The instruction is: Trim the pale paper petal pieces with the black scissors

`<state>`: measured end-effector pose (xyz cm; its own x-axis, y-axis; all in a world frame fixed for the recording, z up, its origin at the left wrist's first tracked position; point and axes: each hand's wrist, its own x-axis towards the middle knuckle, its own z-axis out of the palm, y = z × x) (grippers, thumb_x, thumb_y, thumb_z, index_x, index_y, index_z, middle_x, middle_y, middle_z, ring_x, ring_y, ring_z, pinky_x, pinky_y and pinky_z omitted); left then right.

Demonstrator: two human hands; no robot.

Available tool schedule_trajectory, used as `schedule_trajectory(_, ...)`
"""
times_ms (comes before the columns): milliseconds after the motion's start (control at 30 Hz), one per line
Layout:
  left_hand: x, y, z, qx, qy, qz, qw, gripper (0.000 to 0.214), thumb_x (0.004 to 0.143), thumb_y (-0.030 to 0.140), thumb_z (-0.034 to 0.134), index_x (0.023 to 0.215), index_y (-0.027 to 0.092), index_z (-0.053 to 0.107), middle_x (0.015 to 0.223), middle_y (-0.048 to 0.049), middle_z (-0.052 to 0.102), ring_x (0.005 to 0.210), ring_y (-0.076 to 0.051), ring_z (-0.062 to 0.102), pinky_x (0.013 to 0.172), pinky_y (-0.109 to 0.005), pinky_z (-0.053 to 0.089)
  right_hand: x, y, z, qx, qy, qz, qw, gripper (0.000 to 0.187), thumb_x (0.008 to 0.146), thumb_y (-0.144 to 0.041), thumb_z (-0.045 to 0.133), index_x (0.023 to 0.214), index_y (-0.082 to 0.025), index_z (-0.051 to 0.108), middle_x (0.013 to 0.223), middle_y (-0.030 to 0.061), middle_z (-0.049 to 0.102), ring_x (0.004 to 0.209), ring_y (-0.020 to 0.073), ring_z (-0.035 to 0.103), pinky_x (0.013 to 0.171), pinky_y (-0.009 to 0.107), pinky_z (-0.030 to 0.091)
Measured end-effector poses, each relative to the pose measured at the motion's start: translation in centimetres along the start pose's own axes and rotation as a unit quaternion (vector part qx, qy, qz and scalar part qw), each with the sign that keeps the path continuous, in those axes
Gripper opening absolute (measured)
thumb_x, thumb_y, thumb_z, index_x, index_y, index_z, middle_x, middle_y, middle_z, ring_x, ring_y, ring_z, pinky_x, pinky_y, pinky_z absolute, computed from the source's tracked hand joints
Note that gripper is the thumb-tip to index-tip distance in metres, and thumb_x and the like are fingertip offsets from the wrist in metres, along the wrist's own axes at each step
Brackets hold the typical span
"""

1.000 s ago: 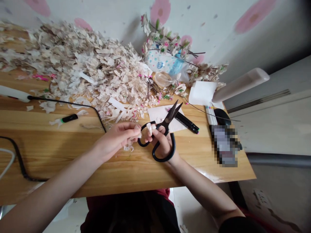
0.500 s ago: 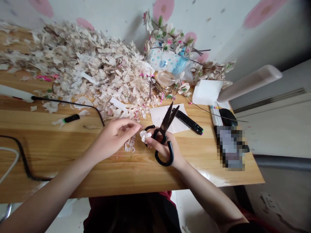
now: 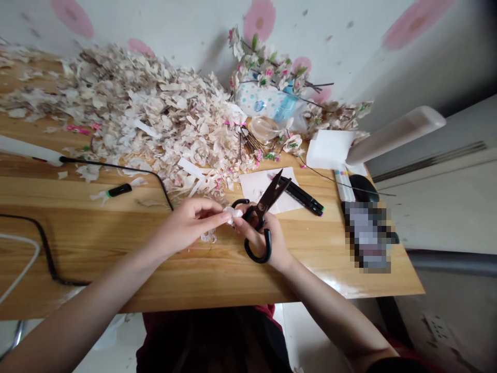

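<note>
My right hand [image 3: 264, 235] is closed round the handles of black scissors [image 3: 259, 215], whose blades point up and to the right, slightly parted. Its fingertips also touch a small white fabric flower [image 3: 233, 213]. My left hand [image 3: 190, 223] pinches that same flower from the left, so both hands meet over the wooden table [image 3: 116, 259]. A few loose white petals [image 3: 208, 237] lie on the wood just beneath the hands.
A big heap of pale petals and scraps [image 3: 155, 119] covers the back left. Artificial flower sprigs [image 3: 272, 70] lean on a dotted pack. Black pens [image 3: 303, 196] lie on white paper. A phone [image 3: 368, 235], a lamp [image 3: 396, 135] and a black cable [image 3: 46, 254] are nearby.
My left hand drew away from the flower half a second ago and has now come back to pinch it. The scissors stayed in my right hand, shifting slightly.
</note>
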<state>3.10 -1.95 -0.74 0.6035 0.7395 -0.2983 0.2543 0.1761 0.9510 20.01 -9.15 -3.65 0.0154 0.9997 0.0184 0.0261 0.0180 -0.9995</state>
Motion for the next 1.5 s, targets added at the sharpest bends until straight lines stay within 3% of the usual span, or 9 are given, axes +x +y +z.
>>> schedule_trajectory(333,0.0,-0.3,0.5,-0.013,0.029,0.0,0.999,0.024,0.076,0.041,0.07,0.075,0.017,0.074,0.075,-0.0032,0.072,0.068,-0.017,0.06,0.06,-0.025,0.04,-0.1,0.5,0.1,-0.009,0.023,-0.034,0.999,0.024,0.086,-0.043,0.064,0.086,-0.02,0.056,0.071,0.0,0.054,0.067,0.0149,0.051,0.065,0.029,0.043)
schedule_trajectory(533,0.0,-0.3,-0.4,-0.048,0.161,-0.005,0.986,0.024,0.07,0.04,0.077,0.082,0.019,0.075,0.079,-0.0025,0.073,0.071,-0.018,0.061,0.063,-0.025,0.044,-0.5,-0.2,0.2,-0.035,-0.009,-0.044,0.998,0.023,0.083,-0.039,0.069,0.082,-0.02,0.056,0.072,0.0003,0.055,0.064,0.0146,0.052,0.063,0.028,0.045)
schedule_trajectory(700,0.1,-0.4,-0.1,0.085,0.051,-0.004,0.995,0.016,0.073,0.032,0.071,0.073,0.016,0.074,0.071,-0.0042,0.071,0.066,-0.019,0.06,0.06,-0.026,0.043,-0.4,-0.5,0.4,-0.013,-0.027,0.011,0.999,0.026,0.083,-0.042,0.067,0.081,-0.019,0.057,0.068,-0.0006,0.055,0.059,0.0124,0.049,0.058,0.026,0.043)
schedule_trajectory(867,0.1,-0.7,-0.2,0.147,0.067,0.02,0.987,0.015,0.075,0.029,0.068,0.082,0.018,0.076,0.066,-0.0017,0.068,0.06,-0.016,0.054,0.054,-0.024,0.037,0.0,0.0,0.0,0.005,-0.007,0.074,0.997,0.033,0.081,-0.049,0.067,0.08,-0.018,0.058,0.065,-0.0013,0.054,0.056,0.0118,0.048,0.055,0.025,0.04)
schedule_trajectory(1000,-0.2,0.1,-0.4,0.137,0.053,0.056,0.988,0.02,0.083,0.035,0.063,0.086,0.02,0.075,0.082,-0.0025,0.072,0.066,-0.015,0.057,0.056,-0.024,0.037,0.2,-0.4,-0.2,-0.001,-0.002,0.077,0.997,0.037,0.079,-0.052,0.069,0.079,-0.017,0.058,0.065,-0.0013,0.056,0.056,0.0116,0.048,0.055,0.025,0.04)
schedule_trajectory(1233,-0.4,0.2,0.1,0.092,0.016,0.025,0.995,0.025,0.08,0.043,0.067,0.079,0.018,0.07,0.067,0.001,0.062,0.057,-0.012,0.045,0.052,-0.024,0.031,0.1,-1.1,-0.1,-0.034,-0.023,0.071,0.997,0.035,0.081,-0.051,0.067,0.075,-0.017,0.058,0.064,-0.0025,0.052,0.056,0.0106,0.044,0.056,0.024,0.036)
schedule_trajectory(1500,-0.4,0.1,0.2,0.052,-0.024,-0.003,0.998,0.025,0.083,0.042,0.063,0.076,0.018,0.065,0.068,0.0009,0.06,0.062,-0.013,0.051,0.055,-0.024,0.036,0.1,-0.6,-0.2,0.011,-0.014,0.053,0.998,0.033,0.085,-0.048,0.066,0.077,-0.018,0.056,0.067,-0.0019,0.053,0.059,0.0114,0.047,0.059,0.025,0.038)
